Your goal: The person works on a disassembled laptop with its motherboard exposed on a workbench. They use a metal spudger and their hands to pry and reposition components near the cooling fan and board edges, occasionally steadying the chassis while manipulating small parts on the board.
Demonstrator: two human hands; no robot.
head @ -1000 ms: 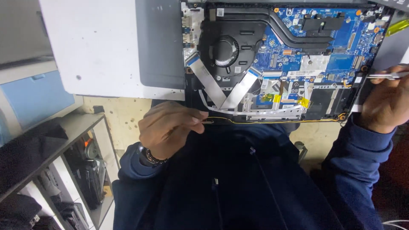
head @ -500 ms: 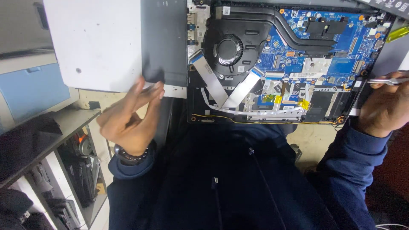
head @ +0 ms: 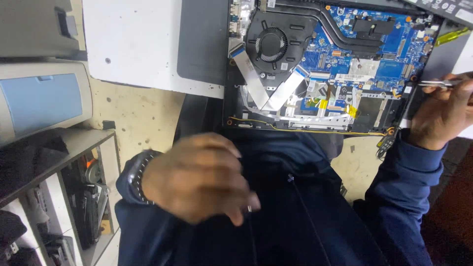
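**Opened laptop on bench — hand positions**

Opened laptop (head: 320, 69) lying bottom-up at the far edge of the bench (head: 133, 44), long axis running left to right; blue circuit board (head: 364, 54) on the right portion, round black cooling fan (head: 272, 43) on the left, two flat white ribbon cables (head: 266, 91) crossing below the fan.

Right hand (head: 443, 116) at the laptop's right edge, fingers pressed together and pinching slim metal tweezers (head: 433, 84), tips pointing left toward the board. Nearer hand to the laptop — touching or just beside its right rim; exact contact not discernible.

Left hand (head: 197, 180) blurred, near side of the scene, well apart from the laptop and over the dark blue sweater (head: 295, 221). Fingers curled loosely; a small item possibly at the fingertips, not discernible. Laptop lying far and to the right of this hand.

Grey-and-blue printer (head: 42, 98) at left, above a shelf (head: 74, 148) of dark equipment.
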